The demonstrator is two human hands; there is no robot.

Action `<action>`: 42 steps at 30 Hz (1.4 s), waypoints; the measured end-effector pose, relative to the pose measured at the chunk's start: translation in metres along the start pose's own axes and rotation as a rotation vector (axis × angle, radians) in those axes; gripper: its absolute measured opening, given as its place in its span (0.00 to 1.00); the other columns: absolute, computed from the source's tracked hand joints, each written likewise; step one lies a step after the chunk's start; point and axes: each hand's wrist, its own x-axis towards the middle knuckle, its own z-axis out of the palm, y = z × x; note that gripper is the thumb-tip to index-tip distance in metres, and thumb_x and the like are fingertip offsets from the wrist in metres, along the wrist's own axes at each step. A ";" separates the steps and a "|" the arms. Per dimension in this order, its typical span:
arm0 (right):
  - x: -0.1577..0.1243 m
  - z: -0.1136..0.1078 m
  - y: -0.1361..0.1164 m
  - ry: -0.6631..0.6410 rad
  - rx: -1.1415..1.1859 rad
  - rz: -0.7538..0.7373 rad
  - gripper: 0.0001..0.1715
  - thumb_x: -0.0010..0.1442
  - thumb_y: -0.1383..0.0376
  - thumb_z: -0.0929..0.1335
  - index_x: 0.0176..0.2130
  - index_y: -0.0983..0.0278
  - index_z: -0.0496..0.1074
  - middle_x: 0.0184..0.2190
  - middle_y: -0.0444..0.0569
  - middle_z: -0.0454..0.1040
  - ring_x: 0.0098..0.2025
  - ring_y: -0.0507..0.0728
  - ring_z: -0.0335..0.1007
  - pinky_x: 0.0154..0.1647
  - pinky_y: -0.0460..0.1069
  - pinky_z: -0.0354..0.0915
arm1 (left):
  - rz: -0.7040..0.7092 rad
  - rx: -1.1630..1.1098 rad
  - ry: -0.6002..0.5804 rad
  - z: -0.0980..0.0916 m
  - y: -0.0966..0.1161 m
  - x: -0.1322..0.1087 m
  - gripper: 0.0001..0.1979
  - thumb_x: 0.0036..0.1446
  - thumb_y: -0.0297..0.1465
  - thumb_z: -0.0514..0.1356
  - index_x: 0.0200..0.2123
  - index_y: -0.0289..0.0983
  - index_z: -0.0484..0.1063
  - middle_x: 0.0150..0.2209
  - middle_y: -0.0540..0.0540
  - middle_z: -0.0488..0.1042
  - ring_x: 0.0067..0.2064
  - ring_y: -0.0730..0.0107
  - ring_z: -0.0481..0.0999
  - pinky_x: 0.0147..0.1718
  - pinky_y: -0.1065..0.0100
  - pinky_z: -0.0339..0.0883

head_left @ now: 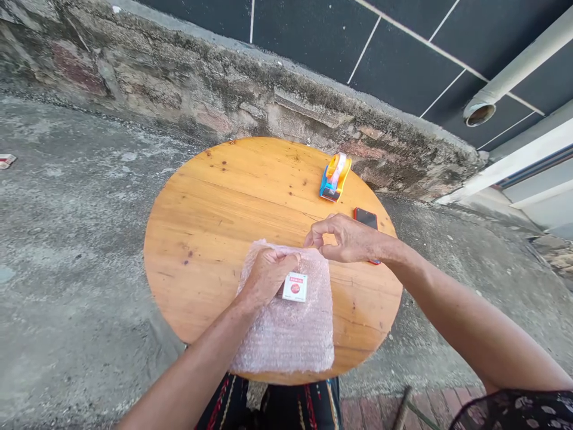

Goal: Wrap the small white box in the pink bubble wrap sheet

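Toward the table's near edge, keep the box flat, left hand seemingly pinching bubble wrap, right hand loosely open.

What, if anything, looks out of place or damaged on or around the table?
One thing: a red-and-white packet lies on the ground at far left, away from the table, perhaps dropped litter. There, the box lies on the bubble wrap; I see no spill or clear damage.

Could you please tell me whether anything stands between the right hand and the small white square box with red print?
Partly: the left hand is at the far edge of the small white square box, towards the right hand. Nothing visible blocks the box's right side.
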 end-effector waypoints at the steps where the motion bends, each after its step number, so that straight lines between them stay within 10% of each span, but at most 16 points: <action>1: 0.000 0.000 -0.001 -0.004 -0.009 -0.003 0.12 0.47 0.77 0.64 0.29 0.62 0.70 0.37 0.44 0.79 0.38 0.55 0.73 0.45 0.52 0.64 | 0.002 0.000 -0.004 0.000 -0.001 0.000 0.14 0.46 0.38 0.65 0.21 0.33 0.72 0.16 0.53 0.66 0.16 0.77 0.63 0.17 0.73 0.53; 42: 0.001 0.003 -0.018 -0.056 -0.127 0.033 0.06 0.53 0.71 0.65 0.31 0.61 0.71 0.34 0.43 0.78 0.33 0.53 0.69 0.39 0.51 0.61 | 0.033 -0.095 -0.064 0.000 0.003 0.000 0.14 0.47 0.38 0.65 0.19 0.34 0.69 0.17 0.54 0.63 0.18 0.78 0.60 0.18 0.73 0.51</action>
